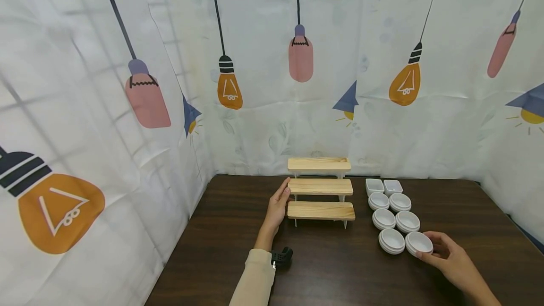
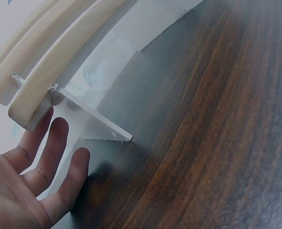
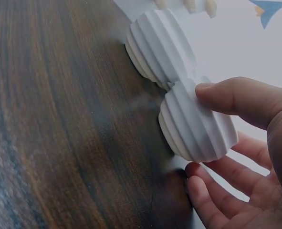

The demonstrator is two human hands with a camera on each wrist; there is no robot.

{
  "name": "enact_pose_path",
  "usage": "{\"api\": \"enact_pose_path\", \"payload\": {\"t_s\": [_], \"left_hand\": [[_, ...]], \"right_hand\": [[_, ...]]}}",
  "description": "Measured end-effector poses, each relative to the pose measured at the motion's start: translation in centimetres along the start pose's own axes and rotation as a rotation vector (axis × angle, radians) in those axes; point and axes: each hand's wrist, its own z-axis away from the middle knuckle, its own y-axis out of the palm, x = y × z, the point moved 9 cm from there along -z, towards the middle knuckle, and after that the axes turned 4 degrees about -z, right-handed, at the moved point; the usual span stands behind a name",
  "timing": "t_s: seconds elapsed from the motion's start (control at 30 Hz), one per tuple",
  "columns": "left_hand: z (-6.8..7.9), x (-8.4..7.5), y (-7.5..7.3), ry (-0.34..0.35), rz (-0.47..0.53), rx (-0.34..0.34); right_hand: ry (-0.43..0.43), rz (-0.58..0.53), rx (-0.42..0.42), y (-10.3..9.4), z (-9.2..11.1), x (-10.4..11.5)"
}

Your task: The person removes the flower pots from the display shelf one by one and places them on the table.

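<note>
A three-tier display stand with light wooden boards [image 1: 320, 210] and clear supports stands near the back of the table. My left hand [image 1: 277, 207] is at its left end, fingertips touching the boards' ends. In the left wrist view, the fingers [image 2: 59, 131] are loosely bent beside the lowest board [image 2: 59, 62]. On the right, my right hand [image 1: 450, 259] holds the nearest right stack of round white bowls [image 1: 419, 242] between thumb and fingers. The right wrist view shows the thumb [image 3: 226, 98] on the ribbed side of this stack [image 3: 191, 126], which appears to rest on the table.
More stacked round white bowls [image 1: 391, 241] stand in two columns, with square white dishes [image 1: 374, 186] at the back. The dark wooden table [image 1: 340, 268] ends at a white printed curtain [image 1: 263, 131] behind and at the left.
</note>
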Motion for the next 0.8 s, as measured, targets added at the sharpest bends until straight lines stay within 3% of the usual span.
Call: {"api": "enact_pose_path", "payload": {"t_s": [0.2, 0.43, 0.8], "left_hand": [[-1.0, 2.3, 0.0, 0.003, -0.017, -0.017], [-1.1, 2.2, 0.0, 0.03, -0.023, -0.045], [-1.0, 2.1, 0.0, 0.033, -0.043, -0.032]], "right_hand": [[-0.028, -0.022, -0.007, 0.1, -0.1, 0.1], [-0.07, -0.021, -0.02, 0.2, -0.2, 0.3], [-0.03, 0.019, -0.006, 0.2, -0.3, 0.0]]}}
